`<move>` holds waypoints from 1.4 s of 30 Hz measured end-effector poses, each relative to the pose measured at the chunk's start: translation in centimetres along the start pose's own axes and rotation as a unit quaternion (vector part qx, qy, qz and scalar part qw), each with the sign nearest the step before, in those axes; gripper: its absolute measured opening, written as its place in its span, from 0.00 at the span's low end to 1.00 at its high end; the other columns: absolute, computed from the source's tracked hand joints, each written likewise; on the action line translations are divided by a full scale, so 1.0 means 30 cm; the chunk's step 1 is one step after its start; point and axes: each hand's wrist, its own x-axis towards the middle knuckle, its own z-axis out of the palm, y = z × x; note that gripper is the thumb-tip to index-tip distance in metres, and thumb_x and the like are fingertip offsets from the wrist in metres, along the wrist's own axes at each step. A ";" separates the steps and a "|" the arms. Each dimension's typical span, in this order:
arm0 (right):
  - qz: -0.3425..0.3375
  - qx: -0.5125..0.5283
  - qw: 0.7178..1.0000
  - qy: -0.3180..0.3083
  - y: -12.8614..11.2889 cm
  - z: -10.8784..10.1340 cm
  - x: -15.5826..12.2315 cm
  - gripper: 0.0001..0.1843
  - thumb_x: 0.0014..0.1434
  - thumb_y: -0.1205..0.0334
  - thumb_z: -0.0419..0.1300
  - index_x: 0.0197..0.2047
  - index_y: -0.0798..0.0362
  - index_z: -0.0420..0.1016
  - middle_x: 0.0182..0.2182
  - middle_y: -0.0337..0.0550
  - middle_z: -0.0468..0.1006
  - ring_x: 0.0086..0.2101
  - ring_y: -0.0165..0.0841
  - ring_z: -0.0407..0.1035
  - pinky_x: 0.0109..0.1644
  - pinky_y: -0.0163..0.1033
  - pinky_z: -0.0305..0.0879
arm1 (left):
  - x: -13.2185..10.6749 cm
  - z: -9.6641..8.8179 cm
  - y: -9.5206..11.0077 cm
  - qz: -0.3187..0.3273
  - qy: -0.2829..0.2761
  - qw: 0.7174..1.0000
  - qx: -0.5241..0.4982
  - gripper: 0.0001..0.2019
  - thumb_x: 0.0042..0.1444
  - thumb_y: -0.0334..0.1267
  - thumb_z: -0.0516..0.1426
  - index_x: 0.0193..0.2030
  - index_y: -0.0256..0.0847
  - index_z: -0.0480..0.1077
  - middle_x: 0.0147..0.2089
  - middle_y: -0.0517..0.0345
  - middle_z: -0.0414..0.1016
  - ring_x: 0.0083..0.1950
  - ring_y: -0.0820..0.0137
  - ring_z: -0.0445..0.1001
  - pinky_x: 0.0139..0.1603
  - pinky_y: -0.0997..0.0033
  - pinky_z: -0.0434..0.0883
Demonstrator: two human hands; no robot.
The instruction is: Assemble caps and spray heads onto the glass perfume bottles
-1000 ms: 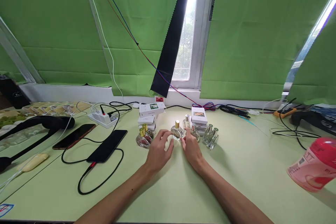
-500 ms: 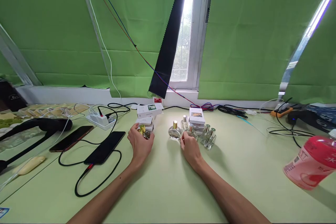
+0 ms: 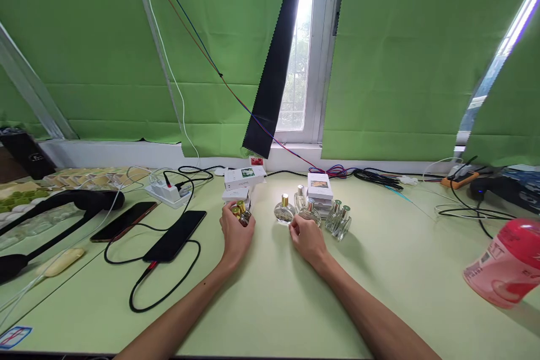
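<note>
My left hand (image 3: 237,234) is curled around gold-capped glass perfume bottles (image 3: 241,213) just in front of a stack of small white boxes (image 3: 236,194). Its fingers hide part of the bottles. Closed, with fingertips bunched together, my right hand (image 3: 309,238) rests by a round clear perfume bottle (image 3: 310,212). Whatever its fingers may pinch is hidden. A round bottle with a gold cap (image 3: 284,210) stands just left of it, and a further clear bottle (image 3: 300,197) is behind. Slim, slanted clear bottles (image 3: 338,221) are to the right, beside a second white box stack (image 3: 319,186).
On the left are a black phone (image 3: 175,236) with a cable, another phone (image 3: 124,221), a black headset-like object (image 3: 76,200) and a white power strip (image 3: 169,193). Black cables (image 3: 377,178) run along the back. A pink bottle (image 3: 506,264) stands at right.
My left hand has shifted slightly right with the gold-capped bottles, relative to the boxes. My right hand stays nearly in place. The whole view has shifted a little.
</note>
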 end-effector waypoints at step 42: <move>-0.086 0.121 0.988 -0.027 0.012 0.031 -0.010 0.09 0.58 0.71 0.58 0.28 0.52 0.76 0.22 0.37 0.78 0.24 0.30 0.69 0.30 0.31 0.58 | -0.017 0.077 0.011 0.061 -0.253 0.955 -0.144 0.39 0.47 0.43 0.70 0.63 0.47 0.56 0.56 0.49 0.72 0.54 0.58 0.76 0.54 0.57 0.71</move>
